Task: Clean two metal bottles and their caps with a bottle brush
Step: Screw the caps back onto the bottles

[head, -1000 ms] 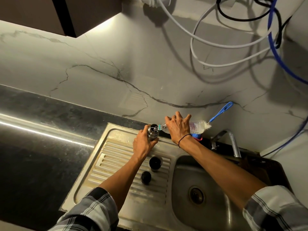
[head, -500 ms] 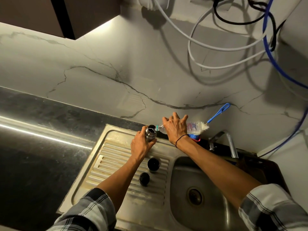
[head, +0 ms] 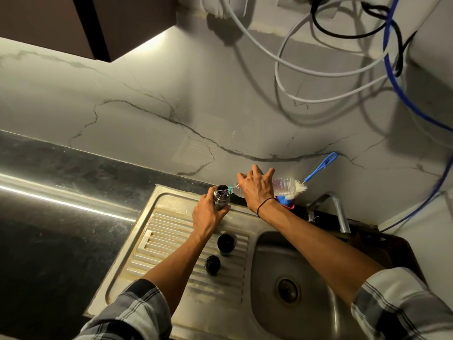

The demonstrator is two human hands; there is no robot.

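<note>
A person in plaid sleeves works at a steel sink unit [head: 157, 231], seen from above. The left hand [head: 208, 215] wraps around a metal bottle [head: 221, 198] standing upright at the far edge of the ribbed drainboard, near the centre of the view. The right hand [head: 257, 186], a thin black band on its wrist, grips a clear plastic bottle [head: 284, 185] tipped sideways, its mouth touching the metal bottle's open mouth at the 3 o'clock side. No label or writing can be read on either bottle.

A bottle brush [head: 316, 171] with a blue handle and white bristles leans against the marble wall at 2 o'clock from the hands, just behind the plastic bottle. Two dark caps [head: 226, 242] sit on the drainboard at 6 o'clock from the metal bottle, near each other but apart. The basin, with its drain, lies at 4 o'clock, a tap [head: 339, 212] above it. White, black and blue cables [head: 318, 72] hang on the wall at 1 o'clock.
</note>
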